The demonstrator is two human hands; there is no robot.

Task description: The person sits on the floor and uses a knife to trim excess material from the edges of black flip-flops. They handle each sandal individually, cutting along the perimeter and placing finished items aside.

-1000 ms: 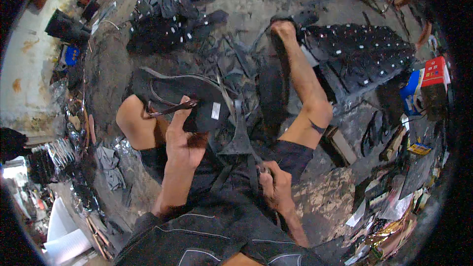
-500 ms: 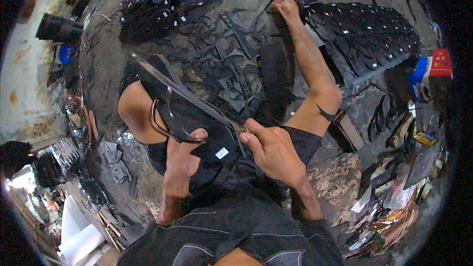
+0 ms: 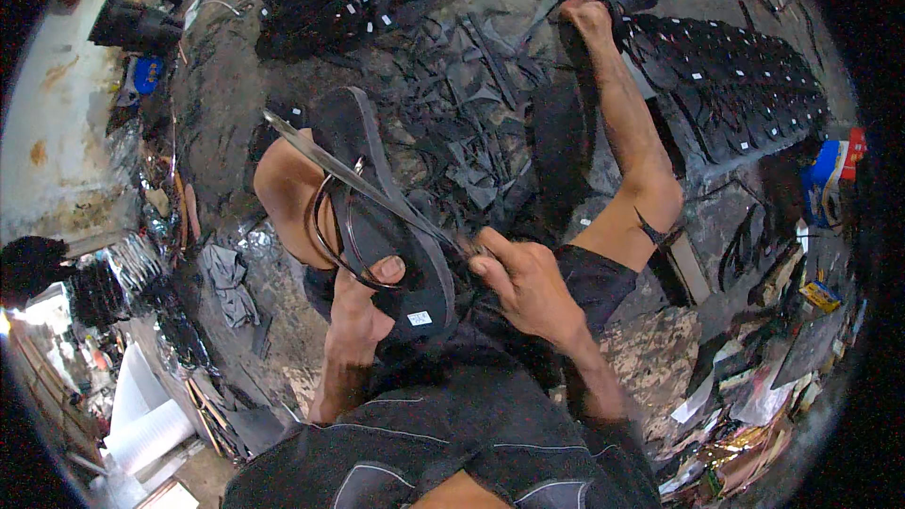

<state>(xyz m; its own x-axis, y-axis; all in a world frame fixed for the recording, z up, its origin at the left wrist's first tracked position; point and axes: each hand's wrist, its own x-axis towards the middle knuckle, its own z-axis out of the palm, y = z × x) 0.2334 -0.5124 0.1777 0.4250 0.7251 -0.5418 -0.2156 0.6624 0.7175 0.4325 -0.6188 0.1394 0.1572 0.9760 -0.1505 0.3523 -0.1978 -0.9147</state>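
Observation:
My left hand point(image 3: 363, 306) grips a black flip-flop point(image 3: 377, 226) over my lap, thumb pressed on the footbed and the other fingers hidden beneath. Shiny dark straps point(image 3: 325, 226) loop out from its left side, and a small white label point(image 3: 419, 319) sits at its near end. A long, narrow grey knife point(image 3: 330, 162) lies slantwise across the sole, its tip pointing far left. My right hand point(image 3: 528, 287) is closed round the knife's near end, beside the flip-flop's right edge. That hand hides the handle.
Black offcuts point(image 3: 471, 141) litter the floor ahead. Behind them at left is a heap of black sandals point(image 3: 320, 9); rows of labelled black sandals point(image 3: 735, 85) lie at right. A blue-and-red box point(image 3: 830, 179), scraps point(image 3: 745, 415) and a white roll point(image 3: 146, 438) lie around me.
The flip-flop has tilted, so its right edge now shows along its length. The knife still crosses it, both hands keeping their grip. The whole view has shifted slightly.

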